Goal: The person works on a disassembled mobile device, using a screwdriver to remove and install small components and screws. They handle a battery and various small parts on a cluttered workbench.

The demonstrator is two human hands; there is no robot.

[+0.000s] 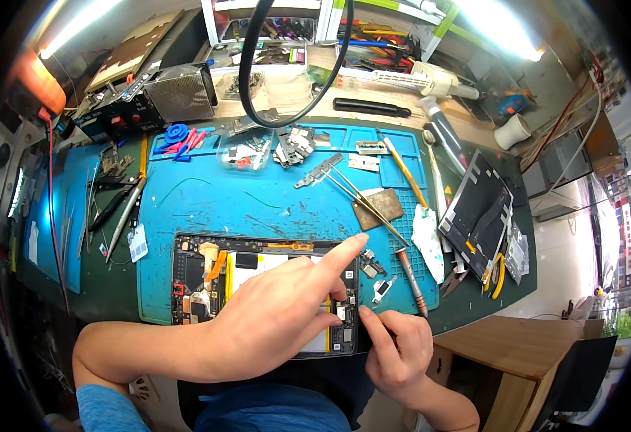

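Observation:
An opened tablet (190, 271) lies on the blue mat in front of me, its battery, orange flex cables and small boards bare. My left hand (278, 306) reaches across it from the left. Its index finger stretches to the tablet's upper right corner, and the thumb stands apart, low over the right-hand edge parts. Much of the battery is hidden under this hand. At the tablet's lower right edge is my right hand (400, 351), thumb and index finger closed close to the frame. Whatever they pinch, if anything, is too small to tell.
Right of the tablet lie small loose parts (382, 289), a screwdriver (412, 282) and tweezers (368, 201). Farther right rest a black panel (477, 216) and yellow-handled pliers (498, 276). Several tools and part boxes line the back; a black ring (246, 72) hangs above the mat.

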